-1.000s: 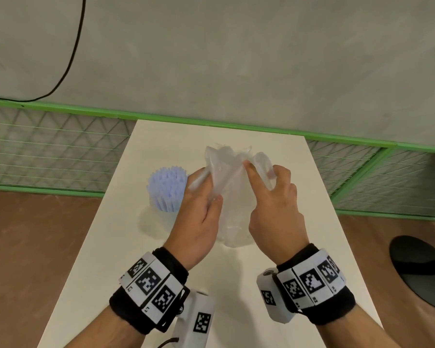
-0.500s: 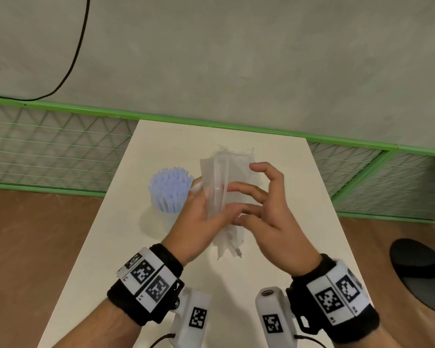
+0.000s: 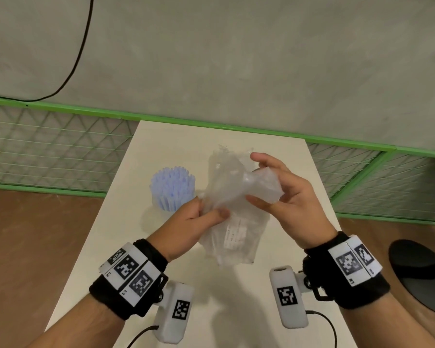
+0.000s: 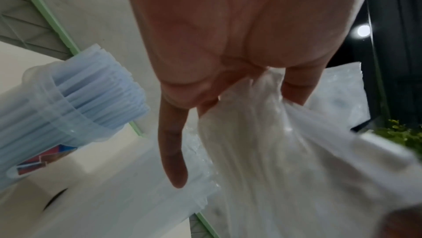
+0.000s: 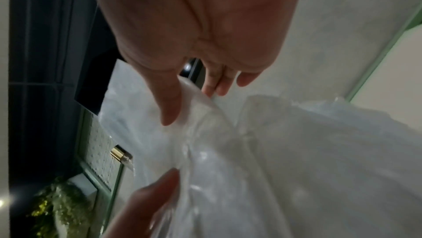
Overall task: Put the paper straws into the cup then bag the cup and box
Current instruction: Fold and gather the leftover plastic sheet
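Note:
A clear plastic bag [image 3: 232,222] hangs between my two hands over the middle of the white table [image 3: 236,310]. My left hand [image 3: 211,212] pinches its left side, fingers bunched in the film [image 4: 262,86]. My right hand [image 3: 255,179] holds a pulled-out fold of the bag [image 5: 228,142] between thumb and fingers. To the left of my hands a clear cup [image 3: 172,192] packed with light-blue paper straws [image 4: 98,86] stands upright on the table, untouched. I see no box clearly in any view.
A green-framed mesh fence [image 3: 60,156] runs behind and beside the table, under a grey wall with a black cable [image 3: 78,54]. A dark round object [image 3: 422,272] lies on the brown floor at right. The table's side edges are close to both wrists.
My right hand has moved to the right and drawn a fold of the bag out with it. The bag has gone from a narrow bunched strip to a wider, spread shape. The cup has stayed put.

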A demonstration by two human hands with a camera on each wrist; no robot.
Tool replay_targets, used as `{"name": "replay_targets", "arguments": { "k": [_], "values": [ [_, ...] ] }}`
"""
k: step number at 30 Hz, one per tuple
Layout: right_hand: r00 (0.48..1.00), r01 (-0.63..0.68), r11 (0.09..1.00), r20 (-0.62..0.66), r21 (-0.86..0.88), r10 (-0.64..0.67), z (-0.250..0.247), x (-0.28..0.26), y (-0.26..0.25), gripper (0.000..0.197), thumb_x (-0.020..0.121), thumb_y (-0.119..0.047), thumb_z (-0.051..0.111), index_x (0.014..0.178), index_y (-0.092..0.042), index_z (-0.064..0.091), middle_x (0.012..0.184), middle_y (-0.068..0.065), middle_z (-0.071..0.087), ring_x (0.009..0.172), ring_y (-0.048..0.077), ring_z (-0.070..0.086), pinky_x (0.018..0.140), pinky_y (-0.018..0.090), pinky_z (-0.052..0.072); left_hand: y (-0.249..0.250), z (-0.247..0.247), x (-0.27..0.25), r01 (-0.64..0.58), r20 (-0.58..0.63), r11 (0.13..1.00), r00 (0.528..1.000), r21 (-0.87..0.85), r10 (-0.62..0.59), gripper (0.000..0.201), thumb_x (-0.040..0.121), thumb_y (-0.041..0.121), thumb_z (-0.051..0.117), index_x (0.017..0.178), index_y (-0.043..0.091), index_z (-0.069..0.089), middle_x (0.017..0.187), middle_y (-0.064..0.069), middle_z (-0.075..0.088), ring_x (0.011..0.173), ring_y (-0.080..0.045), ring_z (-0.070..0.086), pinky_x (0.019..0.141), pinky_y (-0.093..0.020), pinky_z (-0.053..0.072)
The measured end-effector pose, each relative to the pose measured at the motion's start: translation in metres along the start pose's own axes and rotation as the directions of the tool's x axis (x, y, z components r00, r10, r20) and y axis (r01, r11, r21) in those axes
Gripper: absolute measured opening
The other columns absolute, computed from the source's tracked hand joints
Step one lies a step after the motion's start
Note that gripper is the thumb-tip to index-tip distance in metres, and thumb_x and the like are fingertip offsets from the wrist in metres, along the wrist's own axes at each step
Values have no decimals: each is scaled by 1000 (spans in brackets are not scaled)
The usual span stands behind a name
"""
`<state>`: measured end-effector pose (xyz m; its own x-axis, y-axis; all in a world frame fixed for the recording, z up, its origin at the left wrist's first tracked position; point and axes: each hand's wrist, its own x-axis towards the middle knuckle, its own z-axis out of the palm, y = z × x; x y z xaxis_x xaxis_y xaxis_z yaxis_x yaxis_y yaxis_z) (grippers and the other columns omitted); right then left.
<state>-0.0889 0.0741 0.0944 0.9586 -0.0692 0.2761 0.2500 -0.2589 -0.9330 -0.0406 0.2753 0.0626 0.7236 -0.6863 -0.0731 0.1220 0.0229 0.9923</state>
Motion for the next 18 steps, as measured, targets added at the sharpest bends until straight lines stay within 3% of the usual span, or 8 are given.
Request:
{"name": "replay_targets", "arguments": {
  "k": [3, 6, 8, 10, 13, 15, 16, 18],
  "values": [
    [995, -79, 993, 71, 91, 73, -1, 0, -3, 60, 74, -20, 79, 130, -18, 57, 135, -2, 58, 126, 20, 54, 101, 49, 47, 3, -1, -3, -5, 36, 998, 999, 65, 3, 36, 90, 31, 52, 122, 19, 64, 112, 6, 74, 107, -8, 67, 87, -18, 50],
    [946, -246, 967, 235, 72, 223, -5, 0, -5, 73, 73, -17, 84, 138, -17, 50, 126, -3, 66, 120, 15, 60, 93, 30, 51, 10, -1, -5, -23, 99, 985, 995, 173, 6, 40, 93, 30, 50, 129, 18, 60, 123, 3, 69, 117, -9, 63, 100, -26, 49],
    [947, -161, 983, 267, -84, 178, -7, 0, -8, 74, 78, -26, 80, 143, -27, 44, 136, -15, 57, 134, 8, 46, 106, 33, 40, 13, -2, -4, -2, 135, 976, 990, 219, -28, 40, 92, 32, 49, 129, 22, 60, 124, 6, 69, 118, -6, 62, 103, -26, 47],
    [955, -10, 971, 285, -241, 80, -7, 3, -12, 59, 84, -35, 72, 138, -36, 49, 141, -20, 51, 141, 9, 35, 114, 42, 29, 16, -2, -4, 28, 130, 980, 990, 197, -54, 37, 92, 35, 51, 125, 25, 63, 122, 8, 70, 116, -5, 62, 103, -24, 46],
    [955, -6, 995, 293, -97, 35, -2, 2, -17, 21, 90, -17, 67, 110, -23, 70, 108, -9, 72, 104, 9, 65, 91, 31, 52, 17, 1, -7, 75, 60, 992, 995, 97, -81, 29, 93, 44, 58, 111, 26, 72, 114, 7, 74, 111, -9, 67, 101, -29, 46],
    [952, 1, 999, 305, -48, 14, 2, -2, -17, 23, 81, -14, 67, 85, -35, 76, 84, -22, 71, 81, -8, 63, 73, 13, 50, 17, 3, -8, 104, 31, 994, 994, 43, -105, 29, 91, 49, 61, 103, 27, 76, 109, 5, 76, 106, -10, 69, 99, -32, 48],
    [947, 7, 1000, 322, -19, -1, 4, -4, -15, 34, 77, -10, 66, 80, -42, 75, 81, -28, 70, 80, -12, 62, 71, 9, 48, 17, 4, -8, 107, 28, 994, 994, 31, -107, 29, 91, 48, 61, 105, 27, 76, 110, 3, 75, 107, -13, 69, 101, -36, 49],
    [935, 58, 998, 349, 9, -58, 7, -6, -14, 50, 78, 7, 64, 98, -36, 77, 104, -18, 73, 101, -1, 66, 84, 21, 52, 18, 7, -8, 94, 72, 996, 993, -12, -92, 33, 98, 33, 49, 121, 21, 69, 125, -6, 69, 118, -21, 64, 107, -45, 46]
  ]
}}
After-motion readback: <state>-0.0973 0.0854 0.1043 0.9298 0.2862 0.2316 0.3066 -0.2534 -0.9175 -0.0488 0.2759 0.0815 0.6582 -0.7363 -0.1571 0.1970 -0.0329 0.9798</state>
